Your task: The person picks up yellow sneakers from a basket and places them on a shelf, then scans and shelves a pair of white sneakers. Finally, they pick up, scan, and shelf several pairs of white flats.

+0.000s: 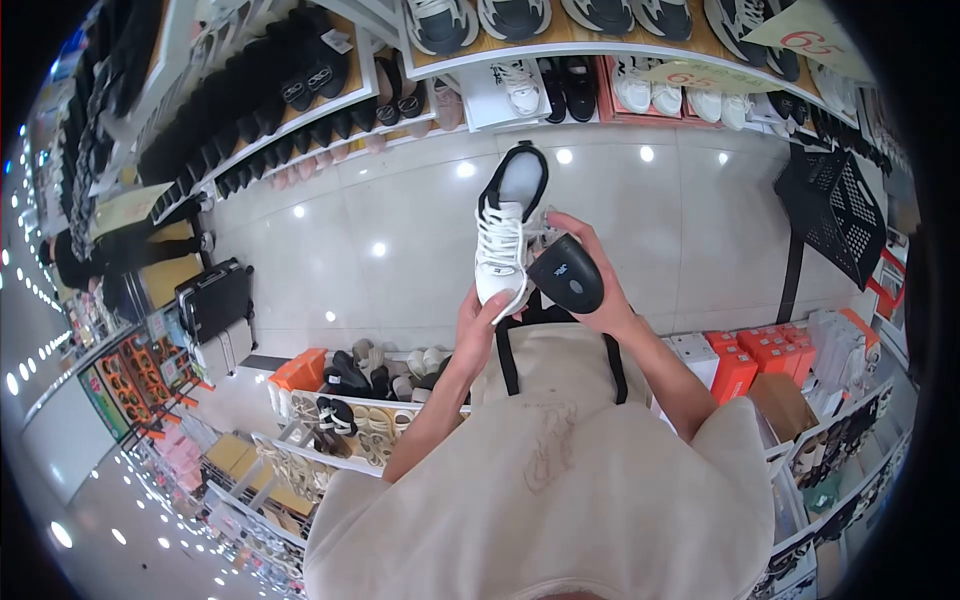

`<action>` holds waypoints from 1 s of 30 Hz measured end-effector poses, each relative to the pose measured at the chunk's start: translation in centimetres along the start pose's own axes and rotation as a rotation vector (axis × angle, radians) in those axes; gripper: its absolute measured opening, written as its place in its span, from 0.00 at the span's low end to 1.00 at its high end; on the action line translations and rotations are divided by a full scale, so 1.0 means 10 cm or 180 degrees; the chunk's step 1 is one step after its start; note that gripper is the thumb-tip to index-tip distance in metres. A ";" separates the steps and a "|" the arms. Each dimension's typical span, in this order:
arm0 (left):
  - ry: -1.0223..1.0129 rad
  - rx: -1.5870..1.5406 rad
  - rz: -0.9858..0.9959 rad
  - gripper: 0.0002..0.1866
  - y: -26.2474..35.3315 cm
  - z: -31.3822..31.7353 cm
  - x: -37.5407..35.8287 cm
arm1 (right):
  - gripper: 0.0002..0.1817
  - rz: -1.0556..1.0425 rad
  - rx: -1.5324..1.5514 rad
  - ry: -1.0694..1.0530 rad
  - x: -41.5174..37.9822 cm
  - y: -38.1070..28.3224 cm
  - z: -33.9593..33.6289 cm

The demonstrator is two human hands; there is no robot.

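Note:
My left hand (pixel 473 323) is closed round the toe end of a white lace-up sneaker (pixel 490 275). The shoe's heel points away from me, and its black-lined opening shows a pale insole. Against its right side, my right hand (pixel 608 300) grips a black rounded piece (pixel 567 277) with a small light marking and a grey oval on its face. A bit of clear plastic (pixel 545 228) shows by the right fingertips, beside the laces. What kind of thing the black piece is, I cannot tell.
Shoe shelves (pixel 560 50) run along the far side of the tiled floor (pixel 370 235). A black perforated basket (pixel 835 210) stands at right, and orange shoeboxes (pixel 735 365) lie nearer. Low racks of shoes (pixel 370 420) flank me. At left are a dark suitcase (pixel 213 300) and a person (pixel 100 258).

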State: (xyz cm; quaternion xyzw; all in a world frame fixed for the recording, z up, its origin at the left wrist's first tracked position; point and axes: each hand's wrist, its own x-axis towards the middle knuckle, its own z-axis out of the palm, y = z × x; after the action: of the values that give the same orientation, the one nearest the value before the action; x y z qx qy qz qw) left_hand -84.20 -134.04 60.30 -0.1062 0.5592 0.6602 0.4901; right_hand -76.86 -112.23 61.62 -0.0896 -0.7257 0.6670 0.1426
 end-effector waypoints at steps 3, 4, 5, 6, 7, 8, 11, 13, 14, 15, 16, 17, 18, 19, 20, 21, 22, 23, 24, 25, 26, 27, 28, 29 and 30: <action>0.0014 0.0056 0.0310 0.29 0.08 0.11 -0.09 | 0.24 0.0272 0.0572 0.0117 0.04 -0.17 0.04; 0.0171 0.0296 0.0595 0.30 0.14 0.18 -0.11 | 0.25 0.0643 0.1008 0.0266 0.06 -0.21 0.06; 0.0327 0.0536 0.0883 0.31 0.21 0.25 -0.12 | 0.23 0.0154 0.0413 0.0386 0.12 -0.28 0.05; 0.0329 0.0532 0.0907 0.31 0.26 0.30 -0.15 | 0.23 0.0132 0.0410 0.0376 0.13 -0.28 0.05; 0.0386 0.0540 0.0994 0.31 0.31 0.34 -0.18 | 0.21 0.0027 0.0464 0.0393 0.13 -0.27 0.05; 0.0446 0.0547 0.1087 0.30 0.35 0.37 -0.20 | 0.19 -0.0084 0.0520 0.0407 0.13 -0.27 0.06; 0.0586 0.0617 0.1345 0.28 0.37 0.45 -0.22 | 0.15 0.0502 0.0855 0.1095 0.09 -0.36 0.24; 0.0618 0.0641 0.1336 0.27 0.39 0.51 -0.24 | 0.15 0.0810 0.0946 0.1327 0.12 -0.37 0.34; 0.0646 0.0662 0.1327 0.25 0.39 0.53 -0.24 | 0.16 0.1120 0.1033 0.1559 0.14 -0.36 0.37; 0.0641 0.0664 0.1333 0.25 0.39 0.53 -0.23 | 0.14 0.1050 0.1190 0.1697 0.18 -0.34 0.39; 0.0629 0.0672 0.1329 0.24 0.39 0.53 -0.21 | 0.14 0.1042 0.1193 0.1698 0.19 -0.33 0.35; 0.0624 0.0689 0.1328 0.23 0.38 0.50 -0.22 | 0.14 0.1039 0.0926 0.1659 0.18 -0.32 0.31; 0.0627 0.0692 0.1328 0.23 0.39 0.50 -0.21 | 0.14 0.1045 0.0647 0.1619 0.18 -0.32 0.26; 0.0628 0.0581 0.1384 0.22 0.39 0.49 -0.20 | 0.12 0.0990 0.0692 0.1672 0.18 -0.33 0.24; 0.0627 0.0470 0.1438 0.21 0.39 0.48 -0.20 | 0.12 0.0995 0.0691 0.1672 0.17 -0.37 0.19; 0.0627 0.0471 0.1430 0.21 0.39 0.46 -0.19 | 0.12 0.1007 0.0630 0.1468 0.16 -0.43 0.10; 0.0579 0.0428 0.1449 0.20 0.38 0.43 -0.19 | 0.11 0.1025 0.0569 0.1270 0.13 -0.46 0.03; 0.0528 0.0384 0.1462 0.20 0.38 0.39 -0.20 | 0.11 0.0999 0.0667 0.1191 0.10 -0.43 -0.04; 0.0518 0.0384 0.1435 0.20 0.37 0.37 -0.20 | 0.11 0.1022 0.0660 0.1207 0.09 -0.44 -0.12; 0.0571 0.0422 0.1448 0.19 0.35 0.34 -0.21 | 0.11 0.0915 0.0491 0.1056 0.10 -0.49 -0.22; 0.0623 0.0459 0.1468 0.19 0.35 0.31 -0.21 | 0.12 0.0803 0.0321 0.0901 0.13 -0.54 -0.31; 0.0630 0.0509 0.1493 0.19 0.34 0.28 -0.21 | 0.12 0.0812 0.0309 0.0912 0.18 -0.59 -0.39; 0.0619 0.0502 0.1486 0.19 0.36 0.26 -0.22 | 0.12 0.0827 0.0565 0.0840 0.24 -0.64 -0.47; 0.0636 0.0560 0.1509 0.20 0.39 0.24 -0.24 | 0.12 0.0840 0.0822 0.0765 0.29 -0.68 -0.54; 0.0656 0.0617 0.1535 0.20 0.40 0.22 -0.26 | 0.12 0.0843 0.0813 0.0765 0.35 -0.72 -0.60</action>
State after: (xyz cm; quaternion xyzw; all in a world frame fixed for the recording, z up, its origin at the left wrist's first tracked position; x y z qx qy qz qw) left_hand -85.11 -133.14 65.43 0.0107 0.6757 0.6870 0.2672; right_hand -77.74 -106.15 69.55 -0.2442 -0.5951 0.7510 0.1493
